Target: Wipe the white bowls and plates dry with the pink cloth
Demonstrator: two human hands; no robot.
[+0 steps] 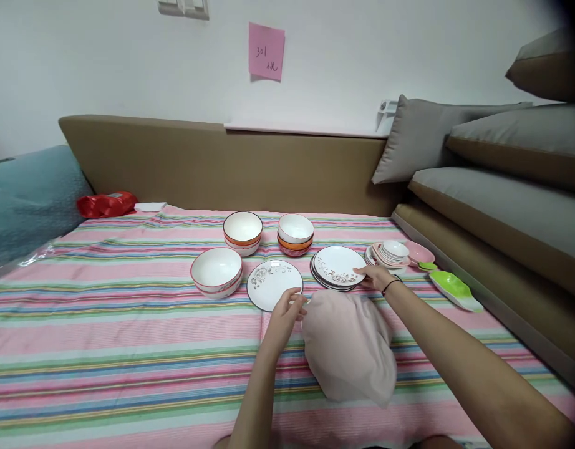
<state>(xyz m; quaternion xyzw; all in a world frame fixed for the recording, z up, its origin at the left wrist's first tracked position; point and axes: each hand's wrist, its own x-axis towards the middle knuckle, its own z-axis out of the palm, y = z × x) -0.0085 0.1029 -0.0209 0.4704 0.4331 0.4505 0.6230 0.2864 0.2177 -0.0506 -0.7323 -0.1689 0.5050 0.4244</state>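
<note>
My left hand [286, 310] reaches to the near rim of a single white floral plate [273, 282], fingers curled at its edge and touching the pale pink cloth [350, 346] beside it. My right hand [374, 275] rests on the near right rim of a stack of floral plates [337, 265], fingers pinched on the edge. A black band circles that wrist. Both plates lie on the striped cover [105, 324].
Three stacks of white bowls [216, 271] [242, 232] [295, 234] stand behind the plates. Small saucers [393, 252], a pink dish [421, 252] and a green dish [453, 290] sit at the right by grey cushions [502, 206]. A red bag [105, 204] lies far left.
</note>
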